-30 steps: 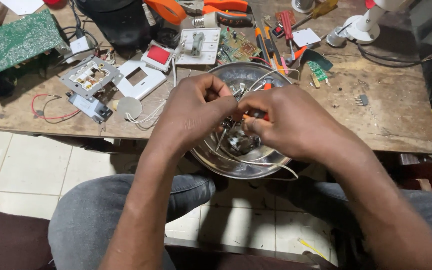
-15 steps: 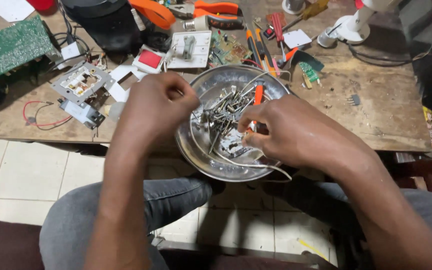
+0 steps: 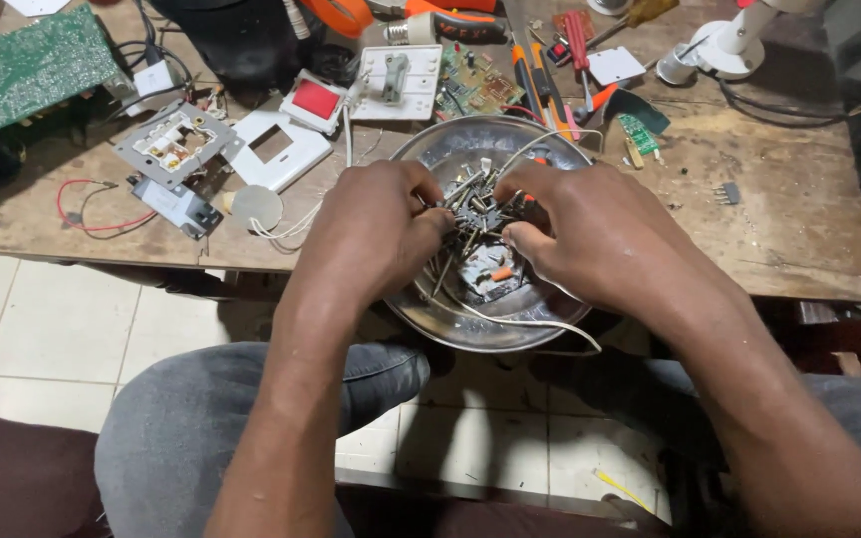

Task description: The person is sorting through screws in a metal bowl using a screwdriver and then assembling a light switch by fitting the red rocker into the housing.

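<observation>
1. Your left hand (image 3: 376, 224) reaches into the metal bowl (image 3: 430, 154) from the left, its grip pinched together on the tangle of small metal parts (image 3: 470, 214) at the bowl's middle.
2. Your right hand (image 3: 600, 229) comes in from the right, fingertips also closed on that tangle; exactly which piece each hand pinches is too small to tell.
3. The bowl sits at the near edge of the wooden table (image 3: 799, 229), partly overhanging it above your knees.
4. Inside the bowl, below the tangle, lie more loose bits, among them a small orange piece (image 3: 501, 273).
5. A white wire (image 3: 530, 321) curves across the bowl's near rim, and another white lead arcs over its far side.
6. Left of the bowl lie a white faceplate (image 3: 276, 147) with a square hole, a grey switch frame (image 3: 173, 142), a round white disc (image 3: 256, 206) and a red wire (image 3: 87, 221).
7. Just behind the bowl are a white switch (image 3: 403, 82), a red-fronted switch (image 3: 313, 102) and a small circuit board (image 3: 475, 92).
8. A large green circuit board (image 3: 27, 70) fills the far left corner.
9. Screwdrivers (image 3: 535, 75) with orange and red handles lie behind the bowl to the right.
10. A white lamp base (image 3: 719, 55) stands at the far right, well apart from your hands.
</observation>
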